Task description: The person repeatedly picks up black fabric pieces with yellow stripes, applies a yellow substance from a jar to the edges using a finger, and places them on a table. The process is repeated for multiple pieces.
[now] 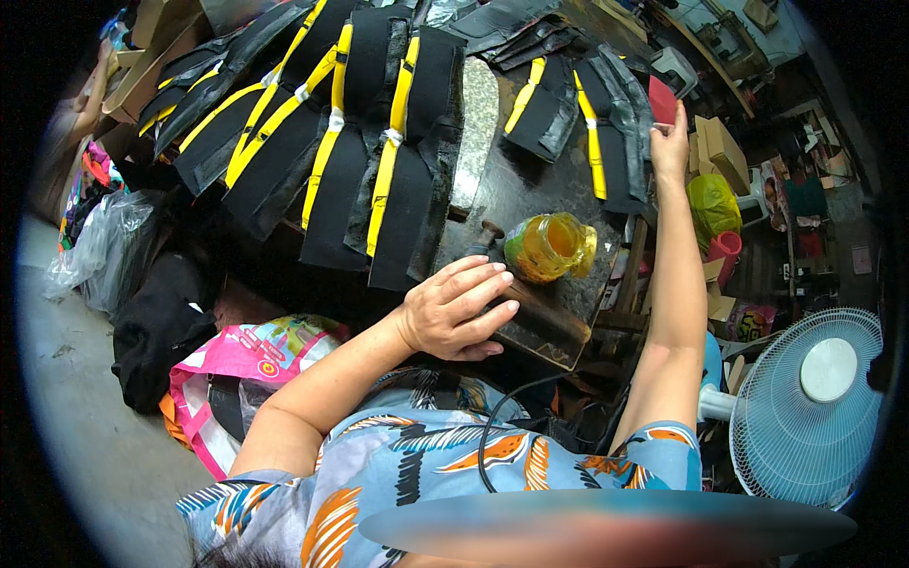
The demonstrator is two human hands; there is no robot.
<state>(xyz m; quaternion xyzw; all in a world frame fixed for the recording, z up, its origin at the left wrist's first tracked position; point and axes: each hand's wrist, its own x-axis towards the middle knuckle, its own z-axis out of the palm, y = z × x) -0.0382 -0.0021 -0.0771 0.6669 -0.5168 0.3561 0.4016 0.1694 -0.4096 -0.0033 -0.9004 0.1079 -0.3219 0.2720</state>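
My left hand [464,308] hovers over the near edge of a dark workbench [516,204], fingers loosely bent and apart, holding nothing. Just beyond it stands a glass jar [544,251] of amber, glue-like liquid, beside a small dark tool with a round knob [488,232]. My right arm reaches far out along the bench's right side. A flat red piece [663,99] is between the thumb and fingers of my right hand [670,147], partly hidden by them. That hand is next to a black padded panel with a yellow strip [606,133]. Another short black panel [546,114] lies left of it.
Several long black panels with yellow strips [346,142] overlap across the left of the bench. A speckled stone slab [476,133] lies beside them. To my right stand a fan [805,407], a yellow-green bag [712,204] and cardboard boxes [721,147]. Pink bags [246,369] sit lower left.
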